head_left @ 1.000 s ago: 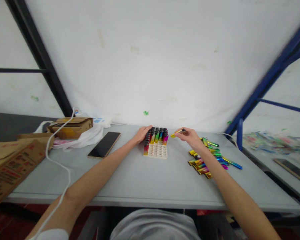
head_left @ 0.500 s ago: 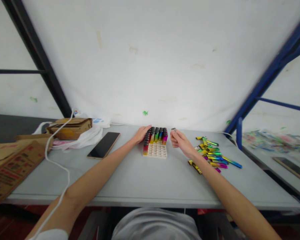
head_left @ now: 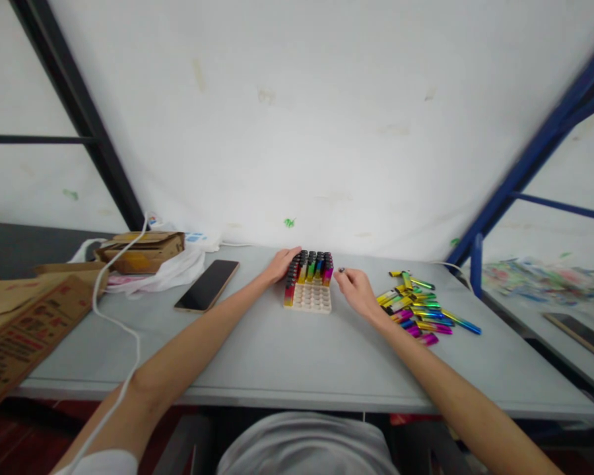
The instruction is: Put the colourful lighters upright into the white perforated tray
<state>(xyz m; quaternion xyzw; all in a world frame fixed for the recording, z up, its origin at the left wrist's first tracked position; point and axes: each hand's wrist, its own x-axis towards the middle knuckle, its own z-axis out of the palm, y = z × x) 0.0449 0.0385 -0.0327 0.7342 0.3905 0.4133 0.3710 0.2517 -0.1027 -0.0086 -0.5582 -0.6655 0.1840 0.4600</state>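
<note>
A cream tray point(head_left: 309, 299) with rows of round holes stands on the table. Upright lighters point(head_left: 319, 262) with black tops and shiny rainbow bodies fill its back rows and left column, while the front holes are bare. At the left rear side of these lighters rests my left hand point(head_left: 279, 265), fingers stretched out along them. Just right of the tray, my right hand point(head_left: 355, 289) is closed around a lighter point(head_left: 341, 270); only its dark metallic top shows, the rest being hidden by the fingers.
Loose shiny lighters point(head_left: 420, 313) lie in a heap to the right, partly behind my forearm. On the left are a phone point(head_left: 208, 285), a white plastic bag point(head_left: 178, 272), cardboard boxes point(head_left: 146, 254) and a white cable point(head_left: 123, 328). A white wall point(head_left: 297, 132) rises behind the table.
My right hand has come down and slightly toward me beside the tray, with the lighter still in it. My left hand stays against the lighters.
</note>
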